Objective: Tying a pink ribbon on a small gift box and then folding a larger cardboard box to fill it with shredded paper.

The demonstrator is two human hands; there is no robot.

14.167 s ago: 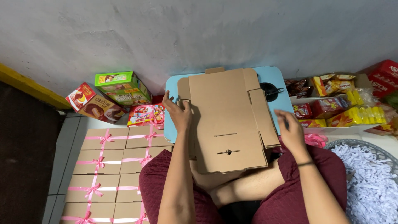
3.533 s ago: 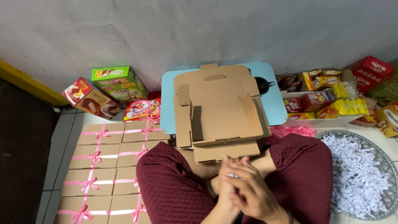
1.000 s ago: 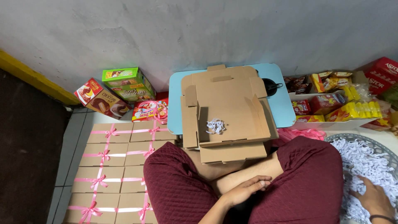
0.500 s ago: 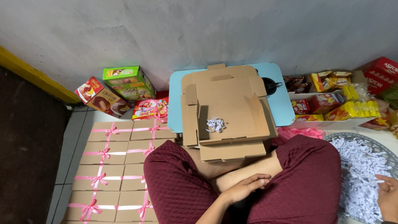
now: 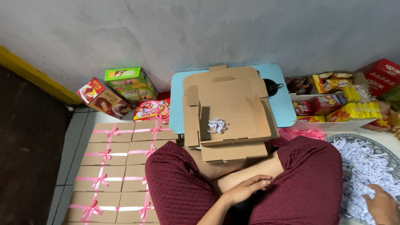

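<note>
- Brown cardboard box [image 5: 231, 112], half folded with side walls up, sits open at centre frame on a light-blue table [image 5: 283, 104]; more flat cardboard lies under it.
- Small clump of white shredded paper [image 5: 216, 125] lies inside the box, left of its middle.
- Left hand [image 5: 248, 188] rests at lower centre on the crossed legs, fingers loosely curled, holding nothing; well apart from the box.
- Right hand [image 5: 381, 205] is at the lower right corner, partly cut by the frame edge, down in the pile of white paper shreds [image 5: 366, 166]. It touches the shreds; whether it grips any I cannot tell.
- Shreds fill a round grey tray [image 5: 352, 138] at the right edge of frame.
- Person sits cross-legged in maroon quilted shorts [image 5: 179, 191], knees spread across the lower frame.
- Closed brown gift boxes with pink ribbon bows [image 5: 116, 166] lie in rows on the floor, lower left.
- Snack cartons, one green [image 5: 127, 81] and one red-and-brown [image 5: 104, 100], stand against the grey wall at upper left, with a pink packet [image 5: 151, 110] just beside them.
- White tray of assorted snack packets [image 5: 333, 104], yellow and red among them, sits right of the table.
- Loose pink ribbon [image 5: 300, 134] lies between the table and the right knee.
- Black object [image 5: 271, 86] peeks out behind the box; too hidden to identify.
</note>
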